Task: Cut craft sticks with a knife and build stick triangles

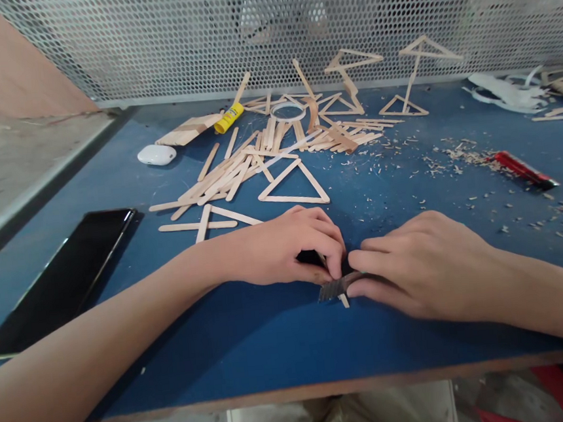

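Observation:
My left hand point(297, 246) is closed in a pinch near the front of the table, around a wooden craft stick point(344, 301). Only the stick's short lower end shows below the fingers. Facing it, my right hand point(425, 271) grips a small dark grey tool point(335, 289) with a ridged end, its exact kind unclear. That end lies across the stick, close to my left fingertips. Just beyond the hands rests a flat triangle of craft sticks point(315, 180). Beside my left forearm lie a few joined sticks point(204, 224).
A loose pile of craft sticks point(229, 176) covers the table's middle, with a yellow glue stick point(229, 118) behind. Stick frames point(415, 81) stand by the mesh panel point(173, 43). A phone point(65, 276), white case point(157, 155), red cutter point(521, 169) and wood shavings point(458, 153) lie around.

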Available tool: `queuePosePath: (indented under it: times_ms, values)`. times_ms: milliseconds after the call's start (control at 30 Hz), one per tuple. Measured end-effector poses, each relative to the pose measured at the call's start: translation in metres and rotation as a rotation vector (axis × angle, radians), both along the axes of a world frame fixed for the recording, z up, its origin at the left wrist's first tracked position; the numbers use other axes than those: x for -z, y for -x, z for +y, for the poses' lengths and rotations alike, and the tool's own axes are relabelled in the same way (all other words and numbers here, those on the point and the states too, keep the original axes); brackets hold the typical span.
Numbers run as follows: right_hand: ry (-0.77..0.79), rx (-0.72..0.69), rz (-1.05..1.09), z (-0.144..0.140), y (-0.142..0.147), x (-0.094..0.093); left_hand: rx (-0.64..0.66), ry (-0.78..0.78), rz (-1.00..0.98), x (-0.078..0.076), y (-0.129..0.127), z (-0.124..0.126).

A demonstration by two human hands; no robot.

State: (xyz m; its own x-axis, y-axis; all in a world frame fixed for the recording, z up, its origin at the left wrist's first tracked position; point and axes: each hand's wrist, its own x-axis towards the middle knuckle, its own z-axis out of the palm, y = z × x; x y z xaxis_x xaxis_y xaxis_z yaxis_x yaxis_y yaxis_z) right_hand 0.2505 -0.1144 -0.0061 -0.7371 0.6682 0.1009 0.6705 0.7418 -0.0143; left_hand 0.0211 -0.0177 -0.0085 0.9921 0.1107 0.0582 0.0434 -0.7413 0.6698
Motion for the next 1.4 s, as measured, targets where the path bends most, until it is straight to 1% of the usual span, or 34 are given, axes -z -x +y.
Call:
queuePosePath:
  times_ms: [400,567,733,867,1100,1400]
  values:
    - [-0.005,-0.010,-0.044,-0.002,-0.001,-0.002,0.029,0.018,-0.014,0.000,0.000,0.001]
    - [-0.065,-0.001,-0.036,-0.008,-0.002,0.001,0.041,0.039,-0.015,-0.001,-0.002,0.001]
    - [-0.026,-0.003,-0.002,-0.003,-0.002,0.001,0.050,0.018,-0.031,0.001,-0.002,0.003]
    - [-0.058,0.011,-0.013,-0.002,-0.001,0.002,0.064,0.007,-0.043,0.002,-0.002,0.003]
    - [-0.098,0.017,-0.016,-0.006,-0.001,0.004,0.055,0.010,-0.044,0.003,-0.002,0.003]
    - [-0.087,0.050,-0.023,-0.011,0.002,0.003,0.045,0.010,-0.044,0.003,-0.001,0.003]
